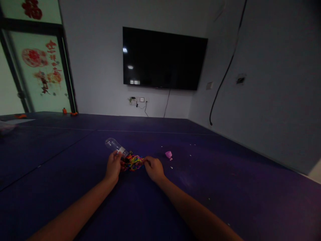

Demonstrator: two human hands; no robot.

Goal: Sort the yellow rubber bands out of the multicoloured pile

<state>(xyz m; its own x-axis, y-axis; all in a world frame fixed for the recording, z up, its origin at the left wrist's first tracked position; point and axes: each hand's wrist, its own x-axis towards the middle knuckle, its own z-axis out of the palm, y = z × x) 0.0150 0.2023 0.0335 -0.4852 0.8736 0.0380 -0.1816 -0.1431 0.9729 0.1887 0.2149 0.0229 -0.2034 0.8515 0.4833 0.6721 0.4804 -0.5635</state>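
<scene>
A clear bulb-shaped bottle (113, 144) with a whitish label lies tilted in my left hand (114, 167), whose fingers are closed around it near its mouth. The mouth points right, toward a heap of small multicoloured rubber bands (134, 162) on the purple surface. At the heap's right edge, my right hand (154, 168) is closed in a pinch on some of the bands; its fingertips are partly hidden. Farther right lies a small pink cap (169, 154), apart from both hands.
The purple surface (82, 144) reaches back to the wall, with small white scraps near the pink cap. Orange objects (64, 110) stand by the door at far left. A dark television (164, 58) hangs on the wall, and a black cable (227, 70) dangles at right.
</scene>
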